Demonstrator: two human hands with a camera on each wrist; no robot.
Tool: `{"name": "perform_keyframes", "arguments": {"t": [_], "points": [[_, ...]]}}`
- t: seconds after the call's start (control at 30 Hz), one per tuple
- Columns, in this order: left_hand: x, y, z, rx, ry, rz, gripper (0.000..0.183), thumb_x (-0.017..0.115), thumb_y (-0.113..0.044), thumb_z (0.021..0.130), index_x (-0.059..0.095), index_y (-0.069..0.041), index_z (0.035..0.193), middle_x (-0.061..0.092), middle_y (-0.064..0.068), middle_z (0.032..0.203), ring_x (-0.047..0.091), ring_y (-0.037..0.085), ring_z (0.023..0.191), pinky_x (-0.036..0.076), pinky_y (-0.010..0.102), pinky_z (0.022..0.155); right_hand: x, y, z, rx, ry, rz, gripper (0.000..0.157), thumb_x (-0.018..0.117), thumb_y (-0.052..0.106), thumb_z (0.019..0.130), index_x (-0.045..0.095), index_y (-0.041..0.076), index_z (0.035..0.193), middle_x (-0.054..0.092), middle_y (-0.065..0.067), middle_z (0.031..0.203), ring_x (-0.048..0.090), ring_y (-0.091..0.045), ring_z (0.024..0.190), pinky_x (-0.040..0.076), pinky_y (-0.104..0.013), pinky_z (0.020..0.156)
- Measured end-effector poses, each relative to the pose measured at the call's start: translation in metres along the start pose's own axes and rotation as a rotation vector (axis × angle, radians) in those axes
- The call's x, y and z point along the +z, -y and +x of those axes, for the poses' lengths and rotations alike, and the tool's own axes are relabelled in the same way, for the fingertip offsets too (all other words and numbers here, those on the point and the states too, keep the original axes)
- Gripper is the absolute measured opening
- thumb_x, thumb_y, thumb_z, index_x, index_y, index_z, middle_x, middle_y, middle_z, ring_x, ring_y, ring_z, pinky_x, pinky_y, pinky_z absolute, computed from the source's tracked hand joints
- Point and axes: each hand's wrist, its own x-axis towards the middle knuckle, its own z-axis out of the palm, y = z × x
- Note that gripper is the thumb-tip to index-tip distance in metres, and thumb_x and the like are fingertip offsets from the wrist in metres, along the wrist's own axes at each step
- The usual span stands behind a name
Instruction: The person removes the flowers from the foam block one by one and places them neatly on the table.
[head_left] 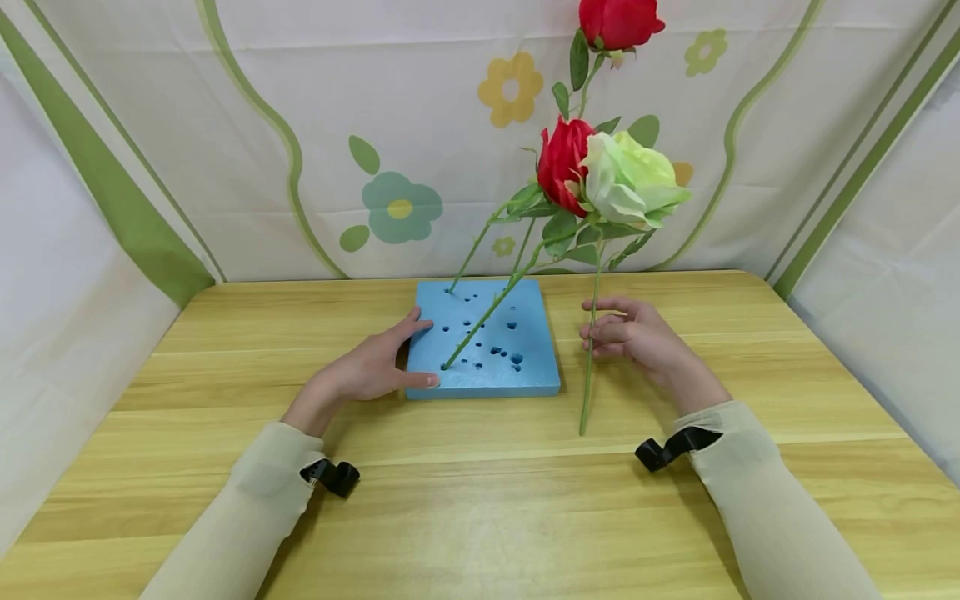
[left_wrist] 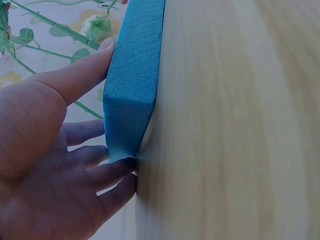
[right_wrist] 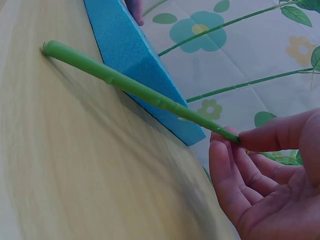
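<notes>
In the head view a blue foam block point(head_left: 498, 375), its top dotted with holes, lies flat on the table. My left hand point(head_left: 367, 365) rests against its left side. The thumb touches the top near the front corner, and the other fingers stretch along the side. Right of the block, my right hand point(head_left: 637, 337) pinches a green rose stem point(right_wrist: 135, 92) between thumb and fingers. Its bare lower end points toward me; its upper end meets a pale green rose point(head_left: 633, 179). Beside that bloom is a red rose point(head_left: 562, 167), partly covered by it.
Green stems point(head_left: 480, 329) stand slanted in the block, leaning right. Another red rose point(head_left: 618, 21) rises higher, cut by the view's top edge. Behind the wooden table point(head_left: 480, 500) hangs a white curtain point(head_left: 420, 100) with printed flowers.
</notes>
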Motion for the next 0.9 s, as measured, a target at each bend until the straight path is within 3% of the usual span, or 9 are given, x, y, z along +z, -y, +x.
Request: {"name": "perform_keyframes", "arguments": {"t": [0.5, 0.9], "points": [[0.0005, 0.0021, 0.0006, -0.002, 0.002, -0.008, 0.095, 0.077, -0.048, 0.096, 0.025, -0.021, 0.171, -0.002, 0.003, 0.182, 0.006, 0.037, 0.168, 0.015, 0.064, 0.132, -0.0009, -0.0027, 0.0016, 0.078, 0.052, -0.037, 0.057, 0.052, -0.002, 0.104, 0.034, -0.01, 0.157, 0.076, -0.003, 0.096, 0.077, -0.015, 0.091, 0.064, -0.027, 0.078], [0.0007, 0.0016, 0.0, 0.01, 0.001, -0.002, 0.094, 0.077, -0.046, 0.097, 0.024, -0.02, 0.171, -0.003, 0.005, 0.182, 0.005, 0.037, 0.168, 0.015, 0.064, 0.133, -0.0003, -0.0041, 0.0009, 0.087, 0.064, -0.056, 0.058, 0.052, 0.001, 0.104, 0.034, -0.008, 0.158, 0.075, -0.004, 0.099, 0.075, -0.015, 0.088, 0.064, -0.027, 0.079]]}}
